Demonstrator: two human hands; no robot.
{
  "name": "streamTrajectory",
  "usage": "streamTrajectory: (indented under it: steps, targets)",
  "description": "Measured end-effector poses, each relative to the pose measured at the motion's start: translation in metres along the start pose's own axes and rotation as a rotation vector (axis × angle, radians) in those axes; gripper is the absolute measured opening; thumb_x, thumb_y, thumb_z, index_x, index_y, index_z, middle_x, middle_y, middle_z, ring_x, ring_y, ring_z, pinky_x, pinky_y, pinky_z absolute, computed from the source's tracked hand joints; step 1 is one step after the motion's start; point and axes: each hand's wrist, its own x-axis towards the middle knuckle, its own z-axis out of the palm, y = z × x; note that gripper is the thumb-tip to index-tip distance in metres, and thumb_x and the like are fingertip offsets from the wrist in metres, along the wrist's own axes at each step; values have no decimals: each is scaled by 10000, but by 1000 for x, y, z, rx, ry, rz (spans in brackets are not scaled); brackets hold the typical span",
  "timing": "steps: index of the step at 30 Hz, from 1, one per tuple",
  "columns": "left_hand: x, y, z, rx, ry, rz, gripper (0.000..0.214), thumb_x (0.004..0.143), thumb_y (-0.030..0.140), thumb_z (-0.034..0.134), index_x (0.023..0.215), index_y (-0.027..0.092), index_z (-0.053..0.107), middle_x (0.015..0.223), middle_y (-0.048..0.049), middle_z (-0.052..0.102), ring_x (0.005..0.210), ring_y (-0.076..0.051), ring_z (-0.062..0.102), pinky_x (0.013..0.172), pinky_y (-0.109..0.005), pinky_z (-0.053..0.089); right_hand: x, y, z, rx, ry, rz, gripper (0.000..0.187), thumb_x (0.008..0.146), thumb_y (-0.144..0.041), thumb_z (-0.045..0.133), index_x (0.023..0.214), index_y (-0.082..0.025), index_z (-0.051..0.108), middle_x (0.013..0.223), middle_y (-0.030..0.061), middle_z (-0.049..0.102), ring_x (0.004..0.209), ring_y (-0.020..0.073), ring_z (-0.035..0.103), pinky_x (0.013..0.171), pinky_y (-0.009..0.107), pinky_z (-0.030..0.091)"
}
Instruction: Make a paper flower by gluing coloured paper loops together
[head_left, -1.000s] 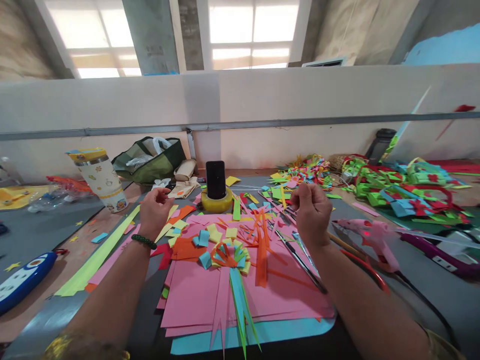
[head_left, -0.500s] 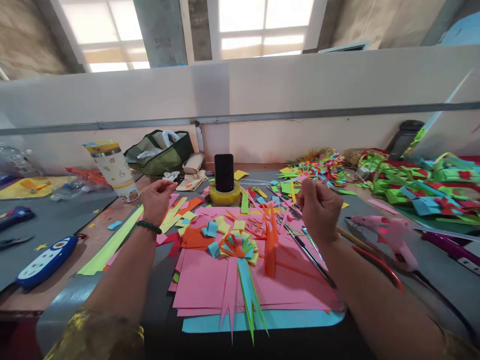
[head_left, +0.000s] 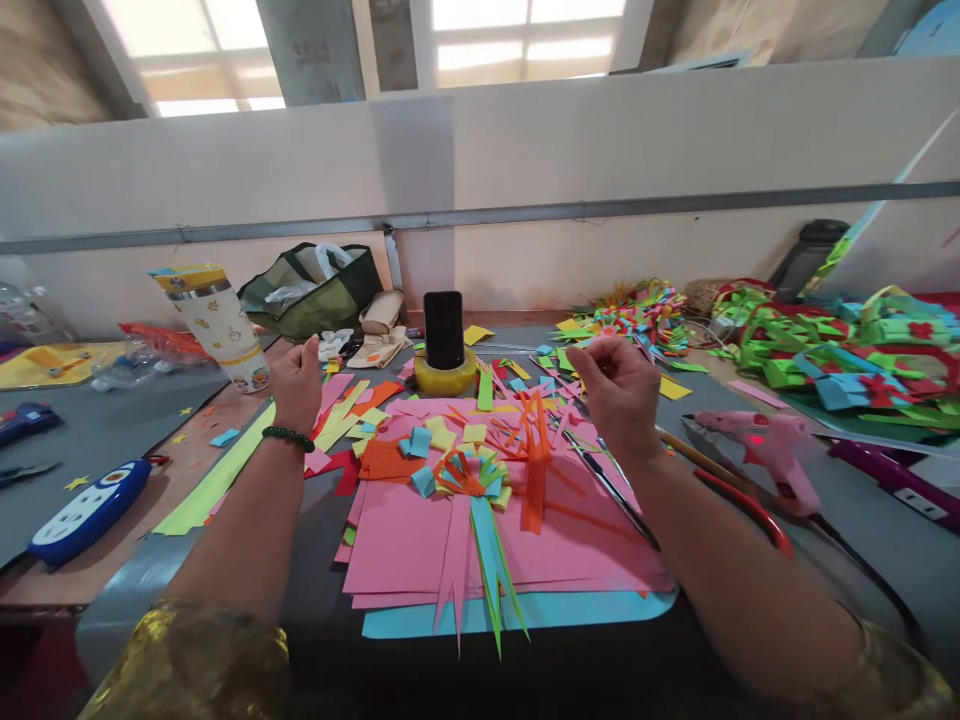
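- Two hands are up over the counter [head_left: 112, 430], both raised off the paper and touching nothing that lies on it.
- Right hand [head_left: 619, 395]: fingers [head_left: 592, 362] pinched shut, thumb against forefinger. Might be a thin sliver of paper in there, honestly too small to tell.
- Left hand [head_left: 295, 385]: the back of it faces the camera with the fingers curled in loosely, so I can't tell if it's holding anything. It's near the cup [head_left: 214, 325], not touching it.
- The rosette [head_left: 466, 475], loops of blue, yellow and orange with long blue and green tails, lies flat on the pink sheets [head_left: 405, 545]. It sits between the two forearms, lower than both hands.
- Orange strips [head_left: 534, 470] stick up just right of the rosette, with loose scraps all round.
- Behind it, a phone [head_left: 444, 328] stands upright in a yellow tape roll [head_left: 444, 378]. A glue gun [head_left: 772, 455] lies off to the right of the right arm, red light on.
- My take on doing this bit well:
  - keep the pinch firm but light so a thin piece doesn't crease
  - work low over the rosette rather than in the air
  - steady the rosette with the left hand so the loops don't shift
  - keep the right forearm clear of the orange strips and the gun's tip
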Motion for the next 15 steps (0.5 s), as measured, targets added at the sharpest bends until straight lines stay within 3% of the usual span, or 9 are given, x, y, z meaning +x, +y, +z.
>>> streamTrajectory:
  steps: [6,15]
  targets:
    - [-2,5,1,-92,83,-38,283,829,380,522,611,209,462,539,32,487,535,-141,494,542,-259,378,-3,-3,-4,-189,-54,-182,191,730,-340,732,633,-197,651,630,-10,610,638,149,547,654,304,438]
    - [18,-12,-7,-247,223,-141,164,767,320,540,715,165,552,659,-4,604,529,-112,558,521,-227,453,-3,-1,-7,-217,-76,-87,65,751,-309,714,754,-246,727,746,-7,710,731,177,652,722,311,499]
